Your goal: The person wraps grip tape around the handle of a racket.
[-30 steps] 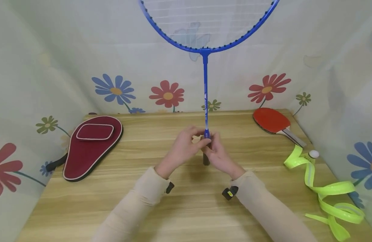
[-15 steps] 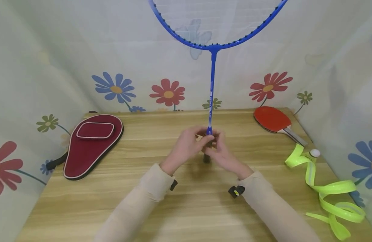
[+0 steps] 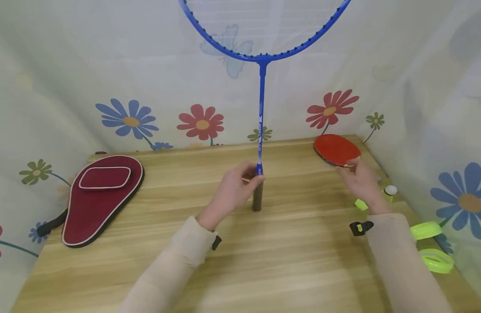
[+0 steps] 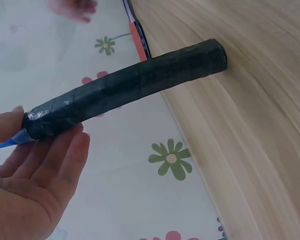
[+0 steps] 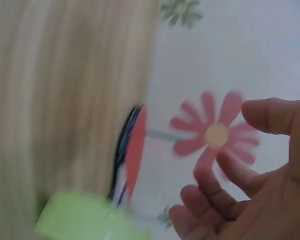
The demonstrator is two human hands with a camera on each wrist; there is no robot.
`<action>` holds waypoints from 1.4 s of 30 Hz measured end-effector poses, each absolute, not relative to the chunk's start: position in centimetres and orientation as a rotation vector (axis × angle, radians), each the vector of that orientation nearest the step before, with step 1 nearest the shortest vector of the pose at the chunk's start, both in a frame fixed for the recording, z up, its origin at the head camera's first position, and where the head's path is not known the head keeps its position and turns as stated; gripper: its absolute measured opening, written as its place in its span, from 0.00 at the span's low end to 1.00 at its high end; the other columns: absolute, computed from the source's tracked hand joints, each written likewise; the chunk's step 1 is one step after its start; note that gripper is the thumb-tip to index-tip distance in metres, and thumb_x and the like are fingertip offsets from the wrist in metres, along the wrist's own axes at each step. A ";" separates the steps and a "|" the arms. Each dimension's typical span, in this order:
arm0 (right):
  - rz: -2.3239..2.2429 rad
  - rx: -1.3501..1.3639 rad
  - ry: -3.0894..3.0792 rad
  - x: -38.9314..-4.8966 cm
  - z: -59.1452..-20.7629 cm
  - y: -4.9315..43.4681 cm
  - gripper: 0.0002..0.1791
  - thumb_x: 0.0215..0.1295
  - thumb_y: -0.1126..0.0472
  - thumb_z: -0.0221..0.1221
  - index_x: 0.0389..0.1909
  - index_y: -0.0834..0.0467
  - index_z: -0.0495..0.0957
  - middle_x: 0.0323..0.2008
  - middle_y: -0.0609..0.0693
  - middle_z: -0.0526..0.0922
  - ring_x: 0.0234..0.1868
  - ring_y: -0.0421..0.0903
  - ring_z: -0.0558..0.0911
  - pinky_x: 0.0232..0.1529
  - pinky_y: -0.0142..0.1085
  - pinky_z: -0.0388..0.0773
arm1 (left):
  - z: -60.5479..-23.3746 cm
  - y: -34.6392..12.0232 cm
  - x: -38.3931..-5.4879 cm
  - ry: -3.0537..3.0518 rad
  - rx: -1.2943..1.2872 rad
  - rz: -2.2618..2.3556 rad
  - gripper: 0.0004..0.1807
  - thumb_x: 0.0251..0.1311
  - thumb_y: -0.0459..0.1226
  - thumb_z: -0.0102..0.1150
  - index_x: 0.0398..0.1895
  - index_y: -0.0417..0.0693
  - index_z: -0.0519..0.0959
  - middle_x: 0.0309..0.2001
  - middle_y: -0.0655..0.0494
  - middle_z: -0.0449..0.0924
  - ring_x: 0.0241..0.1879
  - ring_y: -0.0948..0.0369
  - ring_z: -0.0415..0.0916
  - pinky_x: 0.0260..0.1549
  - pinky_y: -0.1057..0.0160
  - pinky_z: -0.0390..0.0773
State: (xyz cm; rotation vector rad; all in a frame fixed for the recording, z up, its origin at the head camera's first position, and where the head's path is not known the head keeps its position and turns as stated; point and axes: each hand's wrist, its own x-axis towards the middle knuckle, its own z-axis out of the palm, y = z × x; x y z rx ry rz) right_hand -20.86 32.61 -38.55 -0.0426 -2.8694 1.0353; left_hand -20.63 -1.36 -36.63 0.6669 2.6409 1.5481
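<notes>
A blue badminton racket (image 3: 261, 100) stands upright over the middle of the table, its strung head cut off by the top of the head view. My left hand (image 3: 232, 189) pinches it where the shaft meets the dark wrapped handle (image 4: 130, 87). The handle's lower end hangs free below the fingers. Over at the right, my right hand (image 3: 359, 182) is in the air with relaxed, partly bent fingers and holds nothing. Behind it lies a red table tennis paddle (image 3: 336, 148), whose grip the hand hides in the head view.
A maroon paddle case (image 3: 103, 204) lies at the left, a black handle (image 3: 52, 224) showing beside it. To the right are a shuttlecock (image 3: 391, 190) and a curled neon-yellow strip (image 3: 426, 230), partly covered by the right arm. Flowered curtains surround the table.
My right hand has let go of the racket handle and moved right, towards the paddle and shuttlecock. The left hand still holds the racket. The head view has shifted slightly.
</notes>
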 end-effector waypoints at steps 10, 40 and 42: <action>0.387 -0.266 -3.052 -20.2 -41.7 37.6 0.30 0.68 0.49 0.56 0.27 0.75 0.65 0.34 0.77 0.63 0.40 0.74 0.60 0.42 0.63 0.57 | -36.3 -1.5 -20.7 2.629 0.567 1.500 0.14 0.63 0.46 0.62 0.47 0.50 0.78 0.40 0.61 0.82 0.38 0.65 0.79 0.36 0.66 0.81; 0.319 0.108 -3.402 -19.3 -42.0 33.8 0.38 0.49 0.70 0.61 0.62 0.76 0.60 0.50 0.75 0.75 0.47 0.69 0.77 0.42 0.65 0.72 | -36.9 -1.6 -20.8 2.627 0.567 1.525 0.15 0.63 0.44 0.63 0.50 0.50 0.77 0.41 0.59 0.80 0.41 0.63 0.79 0.38 0.65 0.81; 0.329 0.132 -3.382 -19.4 -42.3 33.6 0.38 0.48 0.71 0.60 0.63 0.76 0.60 0.54 0.77 0.71 0.52 0.72 0.74 0.46 0.67 0.71 | -36.9 -1.6 -20.8 2.629 0.579 1.528 0.15 0.63 0.44 0.62 0.50 0.50 0.77 0.41 0.59 0.80 0.41 0.63 0.79 0.38 0.65 0.81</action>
